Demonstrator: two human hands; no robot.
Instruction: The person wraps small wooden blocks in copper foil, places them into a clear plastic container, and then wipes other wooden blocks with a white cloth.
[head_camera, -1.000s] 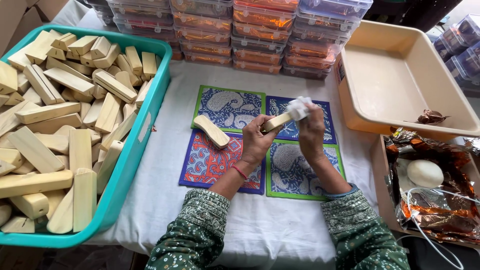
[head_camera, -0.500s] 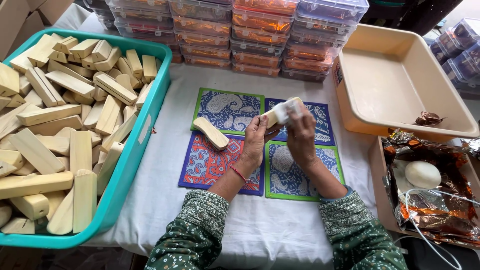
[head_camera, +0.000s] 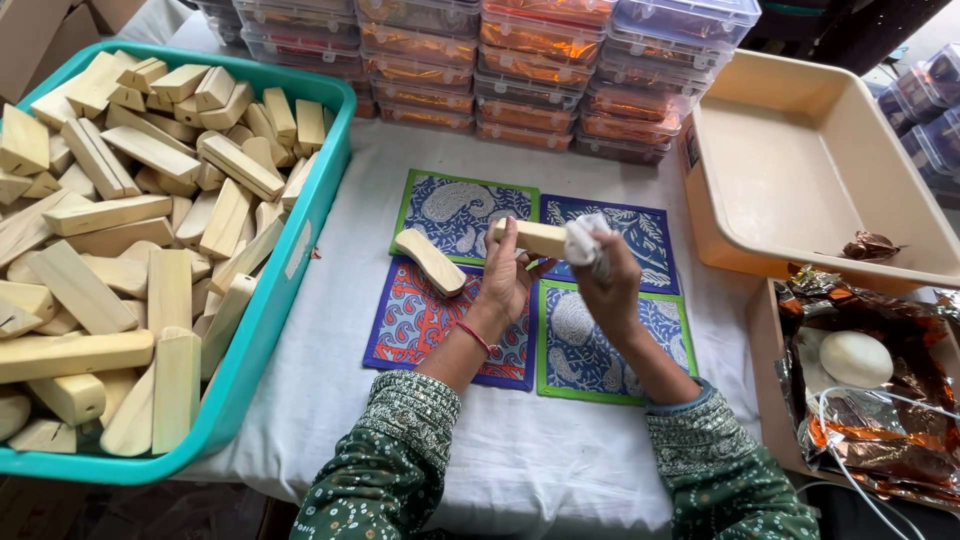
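My left hand (head_camera: 506, 283) grips a pale wooden block (head_camera: 530, 238) by its left end and holds it level above four patterned cloth mats (head_camera: 590, 345). My right hand (head_camera: 608, 287) pinches a small white cloth (head_camera: 586, 240) against the block's right end. A second wooden block (head_camera: 430, 261) lies flat on the mats just left of my left hand, untouched.
A teal bin (head_camera: 292, 265) heaped with wooden blocks fills the left. Stacked clear lidded boxes (head_camera: 520, 70) line the back. A beige tray (head_camera: 800, 170) holding a brown wrapper sits at right, above a box with foil wrap and a white round lump (head_camera: 855, 358).
Both hands and the held block shifted slightly left and nearer. The right hand with the white cloth has slid along the block's right end.
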